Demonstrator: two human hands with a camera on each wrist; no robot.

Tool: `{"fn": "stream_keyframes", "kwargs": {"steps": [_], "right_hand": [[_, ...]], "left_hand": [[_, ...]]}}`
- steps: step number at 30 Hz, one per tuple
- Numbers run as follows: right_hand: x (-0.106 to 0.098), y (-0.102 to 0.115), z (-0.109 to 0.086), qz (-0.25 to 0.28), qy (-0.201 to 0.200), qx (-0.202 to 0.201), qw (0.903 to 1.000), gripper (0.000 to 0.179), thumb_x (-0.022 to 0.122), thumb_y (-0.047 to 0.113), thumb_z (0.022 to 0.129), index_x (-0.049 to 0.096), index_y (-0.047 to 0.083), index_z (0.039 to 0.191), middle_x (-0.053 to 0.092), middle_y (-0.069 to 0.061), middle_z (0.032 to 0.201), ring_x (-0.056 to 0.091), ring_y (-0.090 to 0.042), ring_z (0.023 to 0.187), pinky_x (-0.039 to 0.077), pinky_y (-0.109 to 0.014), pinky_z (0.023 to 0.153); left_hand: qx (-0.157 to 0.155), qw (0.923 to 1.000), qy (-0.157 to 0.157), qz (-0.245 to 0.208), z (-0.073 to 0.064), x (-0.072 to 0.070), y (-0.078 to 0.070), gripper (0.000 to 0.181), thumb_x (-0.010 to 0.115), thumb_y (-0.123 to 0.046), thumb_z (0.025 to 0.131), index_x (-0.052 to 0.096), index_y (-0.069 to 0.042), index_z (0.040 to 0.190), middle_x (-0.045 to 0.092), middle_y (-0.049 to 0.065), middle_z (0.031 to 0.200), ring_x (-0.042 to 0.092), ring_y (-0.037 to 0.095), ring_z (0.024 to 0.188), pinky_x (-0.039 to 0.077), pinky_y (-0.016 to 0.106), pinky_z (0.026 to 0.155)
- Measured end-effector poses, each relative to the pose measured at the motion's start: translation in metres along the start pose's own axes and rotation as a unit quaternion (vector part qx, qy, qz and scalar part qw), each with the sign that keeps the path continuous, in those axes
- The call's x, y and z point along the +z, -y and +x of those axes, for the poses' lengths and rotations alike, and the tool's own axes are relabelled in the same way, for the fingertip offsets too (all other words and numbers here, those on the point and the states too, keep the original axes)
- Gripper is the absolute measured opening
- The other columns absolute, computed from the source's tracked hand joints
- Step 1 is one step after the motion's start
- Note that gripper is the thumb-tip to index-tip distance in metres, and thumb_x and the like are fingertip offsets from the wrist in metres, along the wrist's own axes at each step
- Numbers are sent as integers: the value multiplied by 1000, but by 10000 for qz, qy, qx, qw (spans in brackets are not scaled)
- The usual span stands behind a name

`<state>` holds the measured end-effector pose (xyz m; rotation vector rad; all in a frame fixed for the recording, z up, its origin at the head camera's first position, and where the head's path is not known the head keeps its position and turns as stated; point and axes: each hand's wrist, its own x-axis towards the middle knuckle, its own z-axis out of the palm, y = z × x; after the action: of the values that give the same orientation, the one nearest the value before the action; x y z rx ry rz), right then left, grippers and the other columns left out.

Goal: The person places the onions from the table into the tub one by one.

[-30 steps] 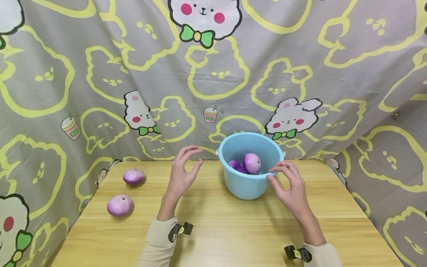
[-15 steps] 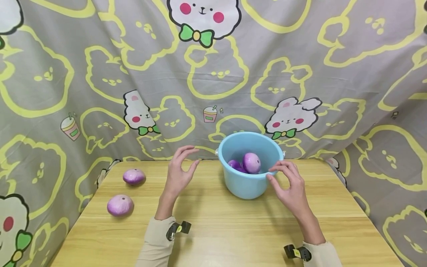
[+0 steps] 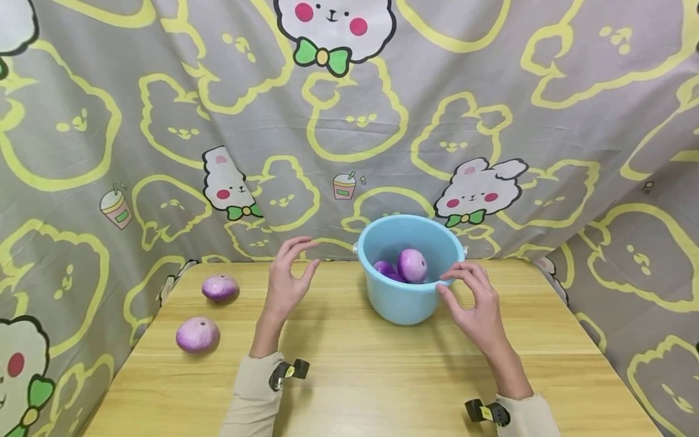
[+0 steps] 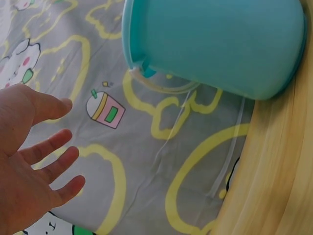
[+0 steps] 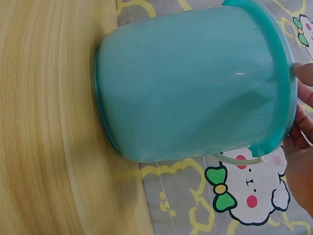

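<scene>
A light blue bucket point(image 3: 403, 304) stands upright at the back of the table. Inside it lie purple onions, the top one point(image 3: 412, 266) paler than the darker ones point(image 3: 384, 268) partly hidden under it. My right hand point(image 3: 480, 303) holds the bucket's near right rim, thumb outside and fingers over the edge, as the right wrist view also shows. My left hand point(image 3: 285, 280) hovers left of the bucket, fingers spread and loosely bent, with nothing in it. Two more onions sit on the table's left side, one farther back point(image 3: 220, 287) and one nearer point(image 3: 197, 334).
The wooden table point(image 3: 349, 388) meets a grey patterned curtain point(image 3: 349, 121) at the back, and the cloth also hangs along both sides. The bucket's white handle point(image 4: 166, 89) hangs down against its far side in the left wrist view.
My left hand has drifted a little to the left, away from the bucket. My right hand, the bucket and the onions stay in place.
</scene>
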<state>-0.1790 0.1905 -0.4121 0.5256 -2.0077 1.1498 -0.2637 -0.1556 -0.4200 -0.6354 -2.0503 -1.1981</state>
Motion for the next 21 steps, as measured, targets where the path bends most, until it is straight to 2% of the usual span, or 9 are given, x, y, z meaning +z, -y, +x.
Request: {"fn": "stream_keyframes", "kwargs": {"steps": [5, 14, 21], "right_hand": [[0, 0, 0, 13, -18, -35, 10000, 23, 78, -17, 78, 70, -9, 97, 62, -25, 107, 51, -40, 110, 36, -21, 106], [1, 0, 0, -5, -4, -33, 10000, 22, 78, -17, 78, 70, -9, 96, 62, -25, 107, 51, -40, 109, 35, -20, 107], [0, 1, 0, -22, -19, -15, 10000, 22, 78, -17, 78, 70, -9, 96, 62, -25, 107, 51, -40, 110, 35, -21, 109]], "left_hand": [[-70, 10000, 10, -1, 0, -2, 2, 34, 78, 2, 88, 73, -5, 120, 62, 18, 131, 59, 29, 123, 46, 49, 104], [-131, 9999, -64, 77, -1, -8, 5, 33, 78, 4, 87, 72, -3, 119, 63, 13, 131, 59, 28, 122, 47, 49, 104], [-115, 9997, -186, 111, 0, -12, 7, 34, 79, 7, 85, 72, -1, 117, 63, 18, 129, 59, 30, 121, 46, 49, 103]]}}
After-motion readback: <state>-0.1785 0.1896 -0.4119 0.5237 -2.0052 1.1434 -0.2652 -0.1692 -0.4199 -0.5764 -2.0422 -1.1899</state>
